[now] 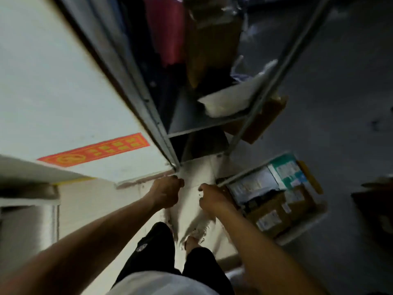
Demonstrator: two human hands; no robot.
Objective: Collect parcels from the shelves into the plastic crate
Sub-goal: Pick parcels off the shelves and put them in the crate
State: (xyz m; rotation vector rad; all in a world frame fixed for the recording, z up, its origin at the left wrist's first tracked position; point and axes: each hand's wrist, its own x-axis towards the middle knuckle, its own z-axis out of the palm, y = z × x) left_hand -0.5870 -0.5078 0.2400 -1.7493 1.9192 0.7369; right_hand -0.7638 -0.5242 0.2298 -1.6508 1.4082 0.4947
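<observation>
A dim storeroom is showing here, with a pale wall on the left carrying a red sign (95, 151) and a dark floor (340, 81) spreading to the right of a grey metal shelving unit (204, 122). The person is standing at the foot of it, and both hands are gripping a white soft parcel (192, 201) that is hanging down in front of the lowest shelf, above the feet. The left hand (167, 191) is curling its fingers round the parcel's left edge, and the right hand (213, 198) is pinching its right edge. The parcel is looking limp and bag-like, creased, with a ragged lower end, though blur is hiding detail. The plastic crate (302, 228) is sitting on the floor just to the right, already holding several boxes. Judging from this, a pick is under way; the next move is likely calling for swinging the parcel right and lowering it onto the boxes. Another white parcel (229, 99) is lying on a shelf above
</observation>
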